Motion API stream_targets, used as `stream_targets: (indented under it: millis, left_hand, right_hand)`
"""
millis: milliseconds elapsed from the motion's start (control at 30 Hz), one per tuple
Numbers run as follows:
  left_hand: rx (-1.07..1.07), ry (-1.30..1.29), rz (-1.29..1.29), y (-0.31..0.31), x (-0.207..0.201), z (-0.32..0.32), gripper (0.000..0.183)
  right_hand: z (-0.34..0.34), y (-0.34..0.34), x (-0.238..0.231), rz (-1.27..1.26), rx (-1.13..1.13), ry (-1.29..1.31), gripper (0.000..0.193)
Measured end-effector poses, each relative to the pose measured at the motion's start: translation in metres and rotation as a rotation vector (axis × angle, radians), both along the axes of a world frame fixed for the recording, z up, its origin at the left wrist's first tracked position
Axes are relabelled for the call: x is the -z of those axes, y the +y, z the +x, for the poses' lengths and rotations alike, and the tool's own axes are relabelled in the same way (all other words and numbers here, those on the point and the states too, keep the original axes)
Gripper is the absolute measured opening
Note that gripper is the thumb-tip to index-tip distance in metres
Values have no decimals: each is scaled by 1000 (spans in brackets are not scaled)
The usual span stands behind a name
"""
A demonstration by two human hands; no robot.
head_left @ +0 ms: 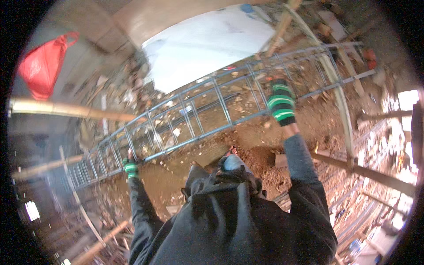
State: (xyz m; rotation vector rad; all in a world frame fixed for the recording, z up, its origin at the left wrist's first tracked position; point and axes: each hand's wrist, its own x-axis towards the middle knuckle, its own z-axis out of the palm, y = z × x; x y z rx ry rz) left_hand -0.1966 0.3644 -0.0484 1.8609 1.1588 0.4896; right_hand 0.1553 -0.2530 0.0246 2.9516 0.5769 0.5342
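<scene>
A long, bluish-grey rebar cage (176, 146), made of straight bars with rectangular hoops along it, stretches across in front of me from the lower left to the upper right. My left hand (130, 167), in a green-and-black striped glove, grips its near bar toward the left end. Farther right, my right hand (281, 102), in a matching glove, is closed at the cage's bars; its fingertips are partly hidden and blurred. The cage hangs between both hands above the dirt ground (194, 154).
A red bag (43, 66) hangs at the upper left by a horizontal pole (75, 108). Wooden posts (340, 106) and a beam (371, 173) stand at the right. Scattered debris covers the ground beyond the cage. Beneath me one bare foot (232, 151) shows.
</scene>
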Motion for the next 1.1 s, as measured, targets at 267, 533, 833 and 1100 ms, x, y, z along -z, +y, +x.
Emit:
stream_targets:
  millis: [267,533,833,1100]
  left_hand:
    - [-4,-91,-133,-13,-11,-1,49]
    - [201,-193,-17,-17,-28,-10,36]
    - [-165,-490,-78,-68,35,-83,31]
    - [108,-340,-912,-64,103,-73,69]
  right_hand:
    - [-62,46,-60,1119,-87,240,36]
    - [-278,233,-57,967,-333,1381,34]
    - [-375,346,71,906,-255,1424,36]
    - [-375,366,71,958,-130,1678,43]
